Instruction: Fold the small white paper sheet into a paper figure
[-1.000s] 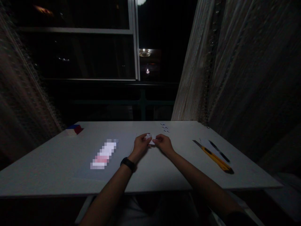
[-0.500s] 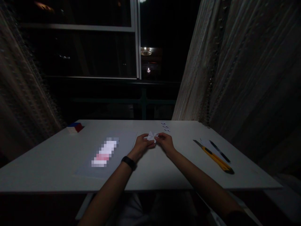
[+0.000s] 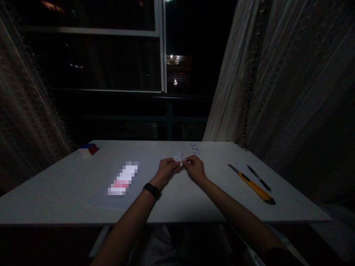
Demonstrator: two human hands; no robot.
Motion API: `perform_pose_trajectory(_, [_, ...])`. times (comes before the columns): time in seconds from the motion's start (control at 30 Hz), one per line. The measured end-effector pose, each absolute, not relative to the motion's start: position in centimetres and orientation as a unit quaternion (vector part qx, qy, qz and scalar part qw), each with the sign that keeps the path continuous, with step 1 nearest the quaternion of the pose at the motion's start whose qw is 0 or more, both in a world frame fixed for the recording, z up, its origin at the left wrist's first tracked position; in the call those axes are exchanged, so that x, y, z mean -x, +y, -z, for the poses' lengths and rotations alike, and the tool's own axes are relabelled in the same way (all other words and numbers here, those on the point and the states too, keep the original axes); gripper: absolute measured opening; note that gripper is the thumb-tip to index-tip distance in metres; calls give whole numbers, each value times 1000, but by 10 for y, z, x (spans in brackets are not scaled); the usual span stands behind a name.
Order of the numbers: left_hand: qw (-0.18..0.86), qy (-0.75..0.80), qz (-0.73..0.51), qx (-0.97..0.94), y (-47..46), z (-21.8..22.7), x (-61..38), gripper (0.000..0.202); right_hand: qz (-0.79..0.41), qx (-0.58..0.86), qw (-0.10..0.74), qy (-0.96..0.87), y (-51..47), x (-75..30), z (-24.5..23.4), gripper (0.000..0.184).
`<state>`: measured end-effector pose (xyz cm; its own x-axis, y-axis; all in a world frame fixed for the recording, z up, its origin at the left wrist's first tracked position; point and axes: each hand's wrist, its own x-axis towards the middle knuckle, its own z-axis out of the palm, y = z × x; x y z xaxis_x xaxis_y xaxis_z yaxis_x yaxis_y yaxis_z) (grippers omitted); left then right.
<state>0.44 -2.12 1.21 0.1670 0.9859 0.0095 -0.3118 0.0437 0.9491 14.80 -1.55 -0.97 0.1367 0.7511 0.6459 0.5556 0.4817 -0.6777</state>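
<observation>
A small folded piece of white paper (image 3: 179, 156) is held over the middle of the white table (image 3: 194, 199). My left hand (image 3: 166, 170), with a dark band on its wrist, pinches the paper's left side. My right hand (image 3: 195, 168) pinches its right side. Both hands have their fingers closed on the paper, just above the tabletop. Part of the paper is hidden by my fingers.
A yellow utility knife (image 3: 253, 185) and a dark pen (image 3: 259, 177) lie at the right. Small paper bits (image 3: 195, 149) lie beyond my hands. A red and blue block (image 3: 88, 149) sits far left. A large paper sheet (image 3: 124, 181) lies left. Curtains hang on both sides.
The folded paper has been turned and raised a little between my fingers, so more of it shows above my hands. My hands stay in almost the same place.
</observation>
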Motion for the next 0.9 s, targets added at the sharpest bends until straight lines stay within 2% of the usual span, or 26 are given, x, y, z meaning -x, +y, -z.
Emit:
perform_pose_trajectory(0.17, [610, 380, -521, -461, -20, -12, -4, 20, -13, 488, 541, -685, -21, -146, 9, 12])
perform_pose_trajectory(0.37, [604, 385, -525, -459, -21, -12, -4, 23, 76, 466, 495, -729, -24, -147, 8, 18])
perform_pose_trajectory(0.63, [627, 374, -530, -432, -18, -9, -4, 26, 89, 416, 507, -749, -24, -148, 11, 26])
perform_pose_trajectory(0.9, [602, 373, -546, -447, -20, -9, -2, 25, 146, 370, 403, -824, -26, -157, 5, 40])
